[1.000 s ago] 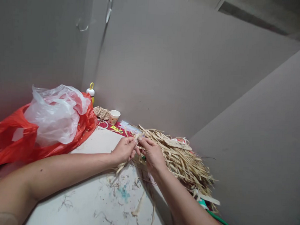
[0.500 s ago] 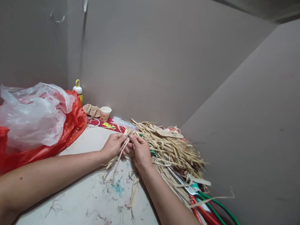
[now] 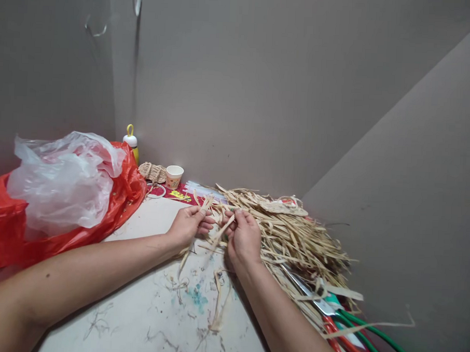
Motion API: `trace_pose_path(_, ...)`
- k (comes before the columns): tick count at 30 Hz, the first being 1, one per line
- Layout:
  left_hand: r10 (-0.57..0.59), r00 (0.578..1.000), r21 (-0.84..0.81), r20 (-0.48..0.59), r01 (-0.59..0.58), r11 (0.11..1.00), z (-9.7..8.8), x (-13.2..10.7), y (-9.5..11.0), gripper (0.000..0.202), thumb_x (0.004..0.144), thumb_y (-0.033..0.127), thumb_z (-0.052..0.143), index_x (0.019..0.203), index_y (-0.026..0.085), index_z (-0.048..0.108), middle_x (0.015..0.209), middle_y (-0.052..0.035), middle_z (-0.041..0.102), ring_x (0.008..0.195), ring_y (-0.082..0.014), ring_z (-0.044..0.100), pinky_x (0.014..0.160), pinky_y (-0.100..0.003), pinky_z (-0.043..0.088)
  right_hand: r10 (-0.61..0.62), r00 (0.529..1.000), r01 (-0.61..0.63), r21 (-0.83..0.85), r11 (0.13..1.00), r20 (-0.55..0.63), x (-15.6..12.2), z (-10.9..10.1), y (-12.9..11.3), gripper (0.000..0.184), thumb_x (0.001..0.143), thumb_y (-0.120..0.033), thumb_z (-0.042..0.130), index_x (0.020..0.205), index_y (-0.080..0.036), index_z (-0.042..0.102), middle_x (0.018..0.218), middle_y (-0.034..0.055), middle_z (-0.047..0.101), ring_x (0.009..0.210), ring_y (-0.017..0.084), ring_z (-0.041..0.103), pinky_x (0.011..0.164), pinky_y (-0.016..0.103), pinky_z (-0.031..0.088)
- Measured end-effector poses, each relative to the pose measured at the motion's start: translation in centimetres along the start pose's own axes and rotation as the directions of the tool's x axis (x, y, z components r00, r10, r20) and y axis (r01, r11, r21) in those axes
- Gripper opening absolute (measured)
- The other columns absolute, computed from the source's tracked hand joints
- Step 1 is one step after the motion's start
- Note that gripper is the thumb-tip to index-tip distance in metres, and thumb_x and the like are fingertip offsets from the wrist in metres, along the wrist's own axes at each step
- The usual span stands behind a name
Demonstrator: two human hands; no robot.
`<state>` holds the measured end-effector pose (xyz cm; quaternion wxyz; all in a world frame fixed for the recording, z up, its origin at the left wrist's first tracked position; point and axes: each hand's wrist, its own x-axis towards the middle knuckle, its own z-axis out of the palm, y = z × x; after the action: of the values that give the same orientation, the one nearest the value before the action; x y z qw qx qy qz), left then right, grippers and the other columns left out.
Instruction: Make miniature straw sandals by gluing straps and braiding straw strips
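Note:
My left hand [image 3: 188, 225] is closed on a small bunch of pale straw strips [image 3: 207, 203], whose ends stick up past the thumb and hang below the palm. A short way to the right, my right hand [image 3: 245, 236] pinches a flat straw strip [image 3: 222, 231] that slants down toward the tabletop. The two hands are apart, over the far part of the white table [image 3: 135, 317]. Right beside my right hand lies a big heap of dry straw [image 3: 295, 230]. Whether the strip joins the bunch, I cannot tell.
Scissors with red and green handles [image 3: 330, 310] lie by the heap. On the left sit red [image 3: 129, 187] and clear plastic bags [image 3: 67, 184]. At the back stand a paper cup [image 3: 174, 177], a small woven straw piece [image 3: 152, 172] and a yellow-and-white bottle [image 3: 131, 141]. Straw scraps [image 3: 218, 310] litter the tabletop.
My hands have drawn apart from where they met at the bunch. My right hand has moved right with a strip pinched in it. The whole view has shifted slightly.

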<state>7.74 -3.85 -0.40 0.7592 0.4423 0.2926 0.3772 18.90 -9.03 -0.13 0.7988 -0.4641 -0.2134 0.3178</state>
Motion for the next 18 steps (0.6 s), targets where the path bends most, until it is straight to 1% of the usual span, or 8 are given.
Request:
trace_pose_path(3,-0.002,0.999,0.041,0.044,0.000,0.999,-0.1,0.0,-0.1,0.013,0.086,0.020,0.056,0.084,0.008,0.061,0.067,-0.0044,0.066,0.043,-0.0057,0.054,0.037,-0.015,0.042,0.055,0.995,-0.054,-0.018,0.998,0.082,-0.3,0.3,-0.2,0.031,0.061,-0.034,0.074,0.066,-0.020,0.047,0.054,-0.0089,0.049,0.036,0.002,0.034,0.032,0.013,0.025)
trace_pose_path(5,-0.006,0.997,0.064,0.078,0.001,0.998,-0.1,0.0,-0.2,0.014,0.085,0.021,0.056,0.084,0.009,0.061,0.066,-0.0036,0.065,0.039,-0.0046,0.049,0.033,-0.014,0.037,0.099,0.987,-0.095,-0.042,0.995,0.127,-0.7,0.6,-0.1,0.030,0.060,-0.033,0.075,0.065,-0.019,0.049,0.051,-0.0091,0.047,0.035,0.001,0.029,0.031,0.012,0.018)
trace_pose_path(8,-0.012,0.992,0.077,0.129,0.002,0.997,-0.1,0.0,-0.4,0.016,0.082,0.025,0.061,0.082,0.009,0.061,0.065,-0.0032,0.065,0.038,-0.0045,0.049,0.032,-0.014,0.036,0.134,0.977,-0.123,-0.077,0.989,0.165,-1.1,0.9,0.0,0.030,0.059,-0.034,0.077,0.065,-0.017,0.054,0.053,-0.0065,0.051,0.036,0.001,0.032,0.031,0.012,0.018)
trace_pose_path(10,-0.007,0.987,0.078,0.159,-0.005,0.997,-0.1,0.0,-0.4,0.018,0.081,0.028,0.062,0.077,0.010,0.061,0.066,-0.0034,0.065,0.038,-0.0044,0.049,0.033,-0.014,0.037,0.130,0.975,-0.110,-0.114,0.987,0.182,-1.2,0.9,-0.1,0.030,0.059,-0.036,0.077,0.065,-0.016,0.056,0.055,-0.0050,0.054,0.037,0.002,0.035,0.031,0.014,0.020)
trace_pose_path(12,-0.002,0.982,0.099,0.188,-0.017,0.995,-0.1,0.0,-0.5,0.021,0.081,0.030,0.062,0.072,0.010,0.059,0.065,-0.0036,0.065,0.037,-0.0039,0.048,0.034,-0.015,0.039,0.117,0.973,-0.087,-0.150,0.985,0.198,-1.2,0.9,-0.1,0.030,0.059,-0.037,0.078,0.063,-0.015,0.058,0.053,-0.0057,0.052,0.037,0.003,0.035,0.032,0.015,0.023)
trace_pose_path(14,0.002,0.977,0.123,0.214,-0.029,0.992,-0.1,-0.1,-0.5,0.023,0.080,0.032,0.062,0.071,0.011,0.059,0.065,-0.0040,0.065,0.038,-0.0042,0.049,0.035,-0.015,0.040,0.100,0.973,-0.066,-0.165,0.984,0.207,-1.2,0.7,-0.1,0.030,0.059,-0.037,0.078,0.059,-0.016,0.058,0.047,-0.0072,0.048,0.037,0.003,0.035,0.034,0.017,0.026)
trace_pose_path(16,0.001,0.972,0.137,0.236,-0.034,0.990,0.0,-0.2,-0.5,0.025,0.080,0.034,0.062,0.072,0.011,0.059,0.066,-0.0045,0.065,0.040,-0.0054,0.051,0.036,-0.016,0.041,0.091,0.971,-0.058,-0.154,0.986,0.220,-1.2,0.6,-0.1,0.031,0.060,-0.036,0.078,0.054,-0.016,0.055,0.044,-0.0079,0.045,0.036,0.004,0.036,0.035,0.017,0.029)
trace_pose_path(18,-0.006,0.964,0.161,0.265,-0.038,0.986,0.0,-0.4,-0.5,0.028,0.081,0.037,0.060,0.071,0.011,0.059,0.060,-0.0039,0.063,0.039,-0.0060,0.051,0.037,-0.015,0.041,0.105,0.961,-0.071,-0.139,0.988,0.257,-1.2,0.6,0.0,0.033,0.062,-0.036,0.077,0.052,-0.017,0.052,0.042,-0.0081,0.043,0.034,0.004,0.037,0.035,0.018,0.031)
